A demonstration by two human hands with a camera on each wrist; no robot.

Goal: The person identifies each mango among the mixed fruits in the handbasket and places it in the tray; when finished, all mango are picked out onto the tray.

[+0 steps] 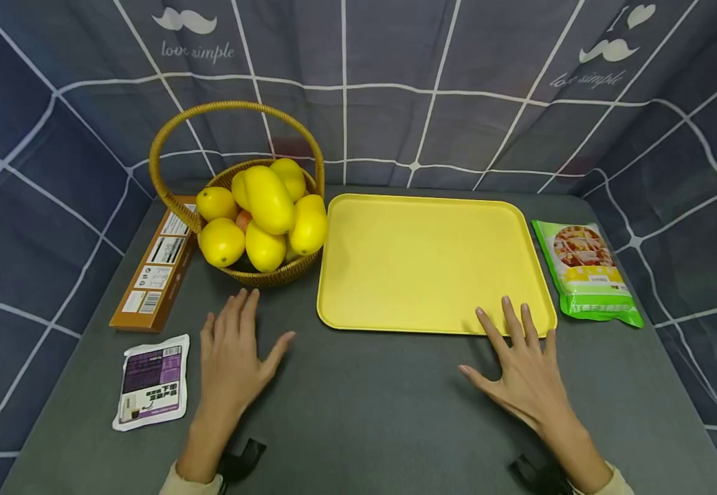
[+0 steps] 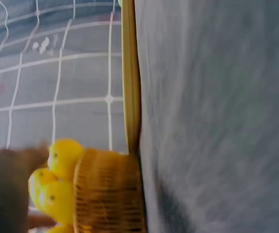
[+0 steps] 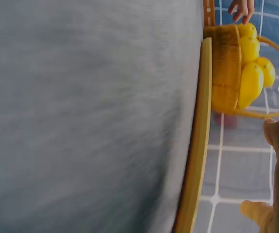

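In the head view my left hand [image 1: 232, 354] is held over the grey table, fingers extended and thumb spread, just in front of a wicker basket [image 1: 278, 276]. Yellow lemons [image 1: 221, 242] and mango-like yellow fruit [image 1: 269, 199] are heaped in that basket under its tall handle, with a bit of reddish fruit between them. My right hand [image 1: 522, 375] has its fingers spread, their tips overlapping the near right edge of a yellow tray [image 1: 432, 265]; contact cannot be made out. Neither hand holds anything. The left wrist view shows the basket [image 2: 107, 191] close by.
An orange-brown box [image 1: 159, 268] lies left of the basket, partly behind it. A white and purple pouch [image 1: 152, 382] lies beside my left hand. Right of the tray is a green and white food packet [image 1: 590, 271]. Checked cloth walls [image 1: 383, 124] enclose the table at back and sides.
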